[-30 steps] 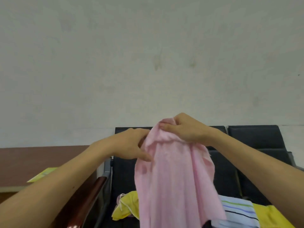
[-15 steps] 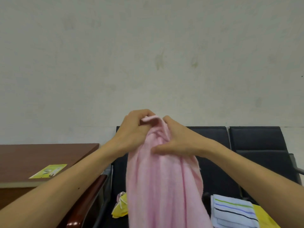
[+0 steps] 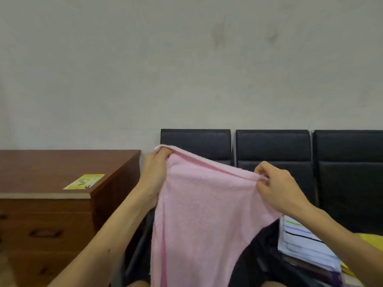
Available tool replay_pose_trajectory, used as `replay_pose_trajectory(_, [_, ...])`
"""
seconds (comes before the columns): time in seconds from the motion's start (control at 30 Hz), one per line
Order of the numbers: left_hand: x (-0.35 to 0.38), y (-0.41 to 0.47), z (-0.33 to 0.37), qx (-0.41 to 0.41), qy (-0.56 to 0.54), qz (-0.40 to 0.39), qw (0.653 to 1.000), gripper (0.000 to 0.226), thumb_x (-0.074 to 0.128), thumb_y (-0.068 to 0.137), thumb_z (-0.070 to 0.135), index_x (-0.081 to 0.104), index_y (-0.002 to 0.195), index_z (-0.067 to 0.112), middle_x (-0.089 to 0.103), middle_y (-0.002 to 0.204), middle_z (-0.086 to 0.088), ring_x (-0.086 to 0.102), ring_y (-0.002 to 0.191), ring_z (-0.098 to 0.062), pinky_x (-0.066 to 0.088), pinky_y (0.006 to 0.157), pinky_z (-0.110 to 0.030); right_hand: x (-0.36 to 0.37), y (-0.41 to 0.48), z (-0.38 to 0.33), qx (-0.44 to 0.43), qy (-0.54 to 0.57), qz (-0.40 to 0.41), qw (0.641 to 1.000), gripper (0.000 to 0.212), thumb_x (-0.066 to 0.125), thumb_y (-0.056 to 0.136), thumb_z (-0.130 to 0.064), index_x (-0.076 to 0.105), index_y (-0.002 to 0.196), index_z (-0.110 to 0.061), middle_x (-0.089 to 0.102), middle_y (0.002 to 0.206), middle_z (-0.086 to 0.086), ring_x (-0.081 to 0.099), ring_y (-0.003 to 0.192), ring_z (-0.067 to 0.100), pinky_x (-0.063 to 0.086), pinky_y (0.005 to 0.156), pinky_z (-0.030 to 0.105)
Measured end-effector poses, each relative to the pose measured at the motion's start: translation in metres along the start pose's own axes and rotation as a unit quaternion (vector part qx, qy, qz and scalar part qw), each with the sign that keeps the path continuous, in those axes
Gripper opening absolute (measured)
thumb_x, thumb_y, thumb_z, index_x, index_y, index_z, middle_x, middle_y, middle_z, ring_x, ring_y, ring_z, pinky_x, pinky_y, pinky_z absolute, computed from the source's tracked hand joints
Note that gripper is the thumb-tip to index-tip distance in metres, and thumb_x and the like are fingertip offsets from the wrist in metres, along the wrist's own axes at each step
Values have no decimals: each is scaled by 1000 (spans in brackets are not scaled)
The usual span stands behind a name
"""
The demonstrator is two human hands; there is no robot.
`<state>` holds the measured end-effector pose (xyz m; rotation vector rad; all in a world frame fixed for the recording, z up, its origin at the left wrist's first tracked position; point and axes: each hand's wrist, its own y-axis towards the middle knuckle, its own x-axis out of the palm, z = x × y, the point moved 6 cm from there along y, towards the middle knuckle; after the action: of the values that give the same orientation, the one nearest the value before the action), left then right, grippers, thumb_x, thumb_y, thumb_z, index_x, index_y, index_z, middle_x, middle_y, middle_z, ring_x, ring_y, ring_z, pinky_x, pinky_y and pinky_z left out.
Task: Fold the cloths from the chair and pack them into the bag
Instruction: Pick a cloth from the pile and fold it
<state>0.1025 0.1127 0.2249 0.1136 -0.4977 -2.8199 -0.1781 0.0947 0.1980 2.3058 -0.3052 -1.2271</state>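
A pink towel (image 3: pixel 199 214) hangs in front of me, spread between both hands along its top edge. My left hand (image 3: pixel 154 172) pinches the towel's upper left corner, held higher. My right hand (image 3: pixel 277 187) pinches the upper right end of the edge, a little lower. The towel drops past the bottom of the view. Behind it stands a row of black padded chairs (image 3: pixel 273 148). A folded white cloth with coloured stripes (image 3: pixel 300 239) lies on a seat at the right, with a yellow cloth (image 3: pixel 371 238) beside it. No bag shows plainly.
A brown wooden cabinet (image 3: pixel 51 201) with drawers stands at the left, a yellow card (image 3: pixel 84 181) lying on its top. A plain pale wall (image 3: pixel 186 69) fills the upper view.
My hands were bunched together at the towel's top. They have moved apart, the left going left and the right going right, stretching the top edge open. The view has tilted down.
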Motion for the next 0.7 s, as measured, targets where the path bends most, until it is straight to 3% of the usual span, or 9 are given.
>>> replay_pose_trajectory(0.07, [-1,-2,-14,-14,10,-8,1000,34,40,102,24,66,107,4,69,102,-14,64,88,-22,47,64,-27,10,-1,3,35,68,-9,997,23,48,91,-2,57,78,-18,62,79,1,55,70,12,36,57,23])
replay_pose_trajectory(0.17, [-6,-5,-40,-58,-7,4,998,31,46,101,33,71,105,17,72,98,-4,67,84,-14,47,58,-24,28,-9,3,87,173,-112,975,25,46,97,-10,64,79,-13,63,81,3,59,74,14,41,64,26])
replay_pose_trajectory(0.3, [-24,-6,-103,-136,71,33,988,41,46,101,47,66,118,14,70,101,-3,67,90,-20,48,65,-30,33,-14,6,14,67,-231,971,15,75,83,-36,68,78,-23,68,72,-7,62,63,3,45,58,16])
replay_pose_trajectory(0.47, [-40,-2,-142,-161,82,72,981,36,42,102,50,62,114,22,66,102,0,64,90,-20,51,68,-32,37,-1,20,-27,-95,-209,973,10,68,88,-42,66,85,-32,64,84,-17,60,77,4,46,66,18])
replay_pose_trajectory(0.57, [-38,1,-148,-145,92,36,985,41,41,100,54,65,119,26,71,105,1,68,96,-21,58,81,-40,45,7,45,2,-70,-183,981,6,65,92,-33,67,87,-31,63,85,-15,59,78,5,43,64,16])
replay_pose_trajectory(0.7, [-30,-2,-159,-112,72,-19,991,36,45,99,49,67,115,27,74,101,7,73,93,-15,61,72,-30,50,11,77,65,23,-137,988,17,64,93,-32,71,79,-24,67,76,-6,62,75,11,46,62,22])
